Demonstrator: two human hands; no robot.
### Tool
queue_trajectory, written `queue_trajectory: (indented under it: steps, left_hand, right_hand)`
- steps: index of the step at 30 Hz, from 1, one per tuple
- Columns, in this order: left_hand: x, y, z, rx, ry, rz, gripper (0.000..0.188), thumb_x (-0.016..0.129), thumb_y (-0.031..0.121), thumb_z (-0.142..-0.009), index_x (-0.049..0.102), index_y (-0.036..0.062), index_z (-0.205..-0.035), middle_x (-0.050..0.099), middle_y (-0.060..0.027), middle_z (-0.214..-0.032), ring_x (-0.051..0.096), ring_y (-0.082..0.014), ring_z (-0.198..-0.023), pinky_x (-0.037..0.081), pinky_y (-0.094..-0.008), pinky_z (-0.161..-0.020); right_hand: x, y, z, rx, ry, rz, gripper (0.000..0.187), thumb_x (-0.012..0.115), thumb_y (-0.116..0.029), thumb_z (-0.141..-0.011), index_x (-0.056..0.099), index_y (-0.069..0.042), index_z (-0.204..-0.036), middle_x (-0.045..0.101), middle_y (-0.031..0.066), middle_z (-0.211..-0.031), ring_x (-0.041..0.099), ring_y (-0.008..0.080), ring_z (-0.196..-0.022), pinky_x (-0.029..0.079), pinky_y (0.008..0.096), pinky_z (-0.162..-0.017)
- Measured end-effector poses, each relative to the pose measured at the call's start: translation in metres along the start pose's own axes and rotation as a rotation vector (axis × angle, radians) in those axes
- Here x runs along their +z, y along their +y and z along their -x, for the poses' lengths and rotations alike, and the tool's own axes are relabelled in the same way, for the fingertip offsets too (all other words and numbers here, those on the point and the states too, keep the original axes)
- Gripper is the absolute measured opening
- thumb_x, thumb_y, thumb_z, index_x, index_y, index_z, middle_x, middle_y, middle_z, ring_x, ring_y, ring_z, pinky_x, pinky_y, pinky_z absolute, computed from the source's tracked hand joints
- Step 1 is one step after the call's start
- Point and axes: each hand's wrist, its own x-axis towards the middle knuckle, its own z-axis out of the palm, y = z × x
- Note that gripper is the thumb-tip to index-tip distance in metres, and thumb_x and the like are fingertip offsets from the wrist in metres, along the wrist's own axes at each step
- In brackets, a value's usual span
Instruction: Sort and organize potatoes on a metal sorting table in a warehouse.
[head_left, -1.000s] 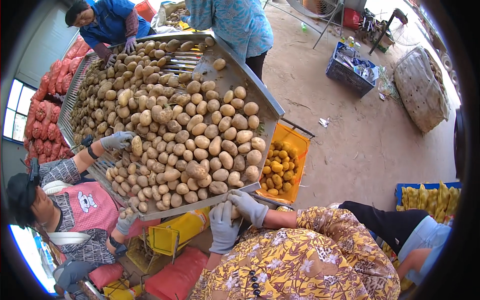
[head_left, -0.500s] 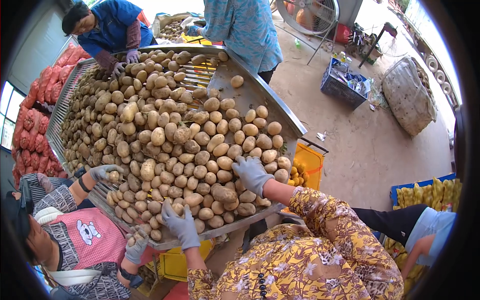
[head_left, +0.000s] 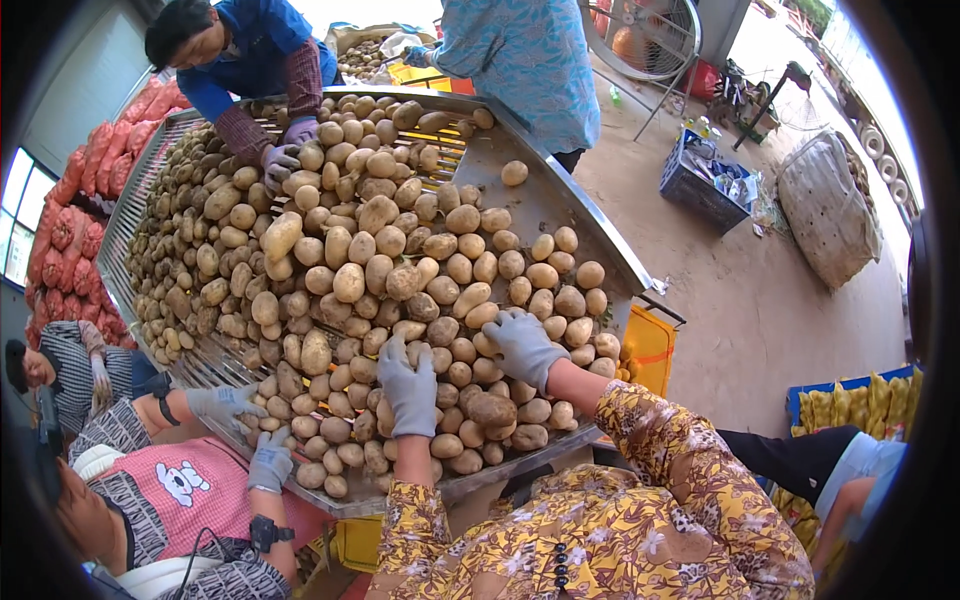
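Potatoes (head_left: 349,283) lie heaped across a slatted metal sorting table (head_left: 575,205). My left hand (head_left: 407,392), in a grey glove, reaches over the near part of the heap. Its fingers are spread and rest on potatoes, one of which shows at the fingertips. To its right, my right hand (head_left: 527,348), gloved alike, lies over potatoes with the fingers apart and slightly bent. Whatever is under its palm is hidden. Neither hand lifts a potato clear of the heap.
At left, a co-worker in a pink apron (head_left: 185,480) has both gloved hands at the table's edge. Across it, a person in blue (head_left: 265,45) handles potatoes. Red mesh sacks (head_left: 70,245) are stacked far left; a yellow crate (head_left: 648,350) stands beside the table's right edge.
My left hand has moved forward and right, deeper into the heap. The view has shifted slightly left. The pink-aproned co-worker's hands have come together at the edge; the far person's hands have moved over the potatoes.
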Motion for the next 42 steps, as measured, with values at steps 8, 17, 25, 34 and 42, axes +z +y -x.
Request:
queue_trajectory:
  steps: [8, 17, 25, 34, 42]
  left_hand:
    - [-0.046, 0.020, 0.056, -0.367, 0.492, 0.609, 0.046, 0.058, 0.009, -0.106, 0.047, -0.0022, -0.149, 0.059, -0.0177, -0.142, 0.056, -0.0265, -0.133, 0.046, -0.0375, -0.115]
    - [-0.074, -0.040, 0.101, -0.198, 0.144, -0.301, 0.039, 0.072, 0.010, -0.090, 0.067, 0.0021, -0.127, 0.060, -0.0205, -0.137, 0.057, -0.0397, -0.124, 0.046, -0.0513, -0.108]
    - [-0.080, 0.096, 0.147, -0.396, -0.243, 0.830, 0.071, 0.071, 0.018, -0.101, 0.036, -0.0006, -0.160, 0.065, -0.0115, -0.131, 0.065, -0.0168, -0.109, 0.054, -0.0293, -0.094]
    - [-0.085, 0.056, 0.278, -0.756, -0.030, 1.318, 0.053, 0.064, 0.040, -0.104, 0.053, 0.0062, -0.143, 0.069, -0.0102, -0.123, 0.069, -0.0211, -0.103, 0.060, -0.0367, -0.089]
    - [-0.177, -0.060, 0.360, -1.038, 0.744, 1.324, 0.053, 0.061, 0.058, -0.101, 0.063, 0.0094, -0.123, 0.073, -0.0092, -0.106, 0.073, -0.0241, -0.086, 0.064, -0.0418, -0.067]
  right_hand:
    - [0.004, 0.017, 0.004, -0.037, 0.076, -0.110, 0.047, 0.076, -0.016, -0.077, 0.059, -0.007, -0.119, 0.064, 0.0177, -0.118, 0.060, 0.0407, -0.115, 0.051, 0.0503, -0.098]
    - [-0.009, 0.048, 0.003, 0.267, -0.105, -1.319, 0.062, 0.071, -0.027, -0.091, 0.053, 0.002, -0.143, 0.065, 0.0110, -0.127, 0.064, 0.0217, -0.119, 0.054, 0.0352, -0.100]
    - [-0.061, -0.038, 0.114, 0.052, -0.366, -1.392, 0.060, 0.068, -0.027, -0.097, 0.049, -0.002, -0.149, 0.060, 0.0149, -0.137, 0.062, 0.0234, -0.125, 0.052, 0.0384, -0.104]
    - [-0.047, -0.034, 0.179, 0.089, -0.678, -0.986, 0.067, 0.070, -0.023, -0.097, 0.042, -0.003, -0.155, 0.061, 0.0176, -0.141, 0.063, 0.0222, -0.125, 0.053, 0.0354, -0.103]
    - [-0.040, 0.023, 0.202, 0.274, -0.507, -1.157, 0.044, 0.061, -0.012, -0.101, 0.054, 0.001, -0.143, 0.064, 0.0076, -0.128, 0.060, 0.0159, -0.118, 0.050, 0.0325, -0.105]
